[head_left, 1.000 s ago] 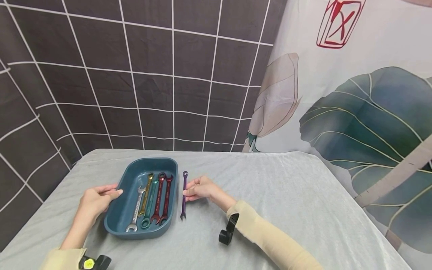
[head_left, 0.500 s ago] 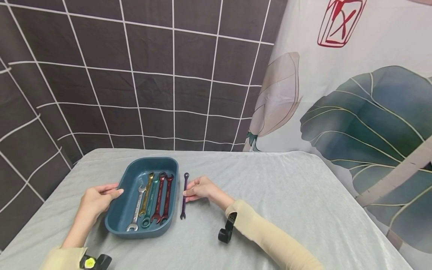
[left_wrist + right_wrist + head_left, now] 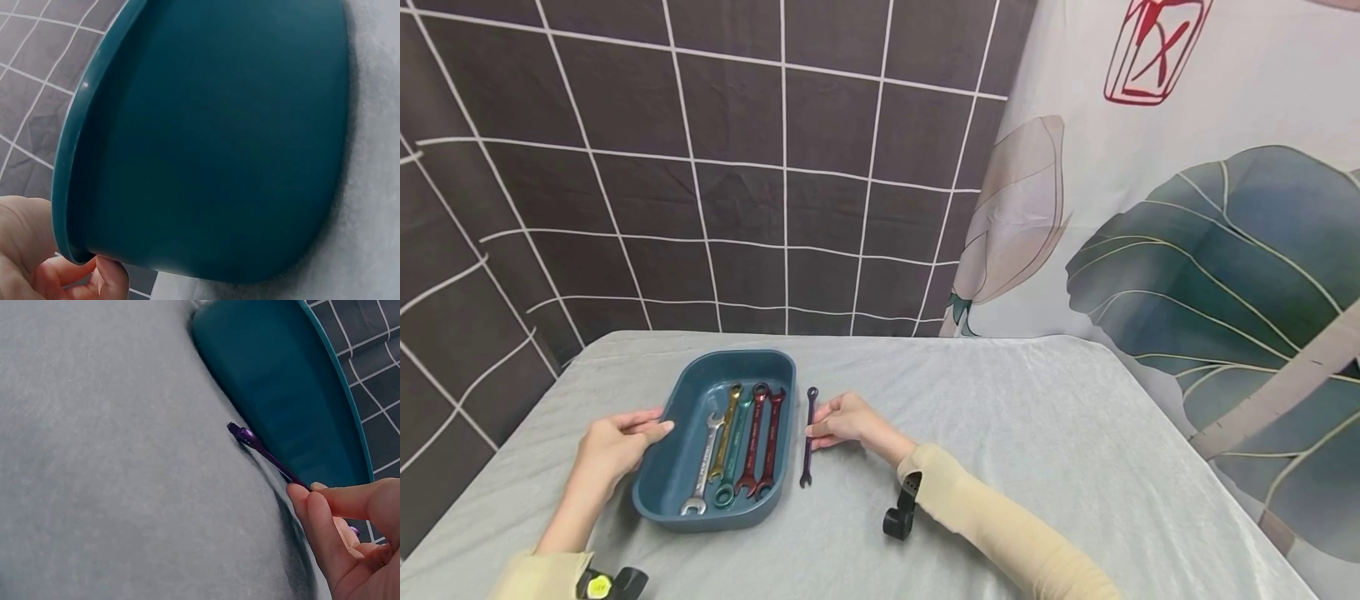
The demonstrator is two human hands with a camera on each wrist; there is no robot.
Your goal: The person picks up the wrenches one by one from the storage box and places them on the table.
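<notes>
A small purple wrench [image 3: 808, 457] is pinched at its middle between the thumb and fingers of my right hand [image 3: 848, 421]. It lies lengthwise just right of the blue tub, close over the cloth; in the right wrist view its near end [image 3: 247, 435] shows beside the tub wall. My left hand [image 3: 616, 446] grips the left rim of the blue tub [image 3: 707, 523], thumb over the edge and fingers outside, as the left wrist view also shows. Inside the tub lie a silver wrench [image 3: 705, 467], a gold wrench [image 3: 724, 437], a green wrench [image 3: 733, 450] and two red wrenches [image 3: 752, 442], side by side.
A pale grey cloth [image 3: 1000, 433] covers the table. Behind it hangs a dark curtain [image 3: 730, 200] with a white grid, and at the right a white curtain [image 3: 1075, 75] printed with large leaves. A black wrist camera [image 3: 901, 510] sits on the right sleeve.
The purple wrench has dipped very slightly, its far end a little lower in the head view. Both hands keep their grips and the tub stays where it was.
</notes>
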